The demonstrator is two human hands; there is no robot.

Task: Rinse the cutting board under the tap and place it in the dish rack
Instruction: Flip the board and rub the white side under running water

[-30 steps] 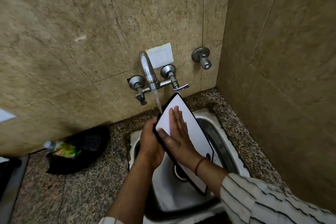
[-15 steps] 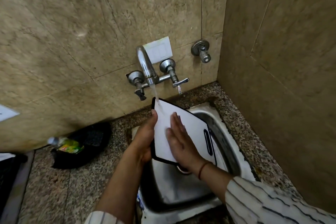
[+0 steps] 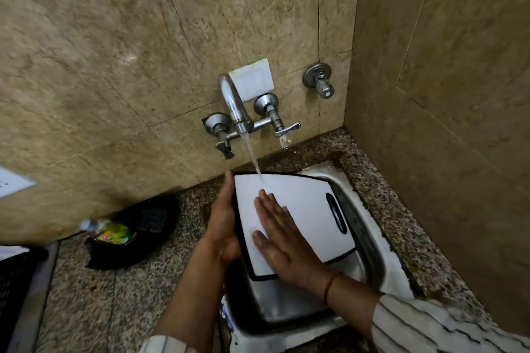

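The black-rimmed white cutting board [image 3: 304, 209] lay over the steel sink [image 3: 286, 309], with the tap [image 3: 233, 100] streaming onto it near its far edge. The left hand [image 3: 222, 226] gripped its left edge, and the right hand [image 3: 282, 241] pressed flat on its face. The side wall [image 3: 444, 123] stood close on the right. The green label on the bottle [image 3: 111, 233] was unreadable.

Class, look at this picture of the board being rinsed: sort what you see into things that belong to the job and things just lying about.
Belongs to the job: cutting board, running tap, sink, left hand gripping the board's edge, right hand flat on its face.

Just lying about: dark container on the counter, green-labelled bottle, separate wall valve, white switch plate.
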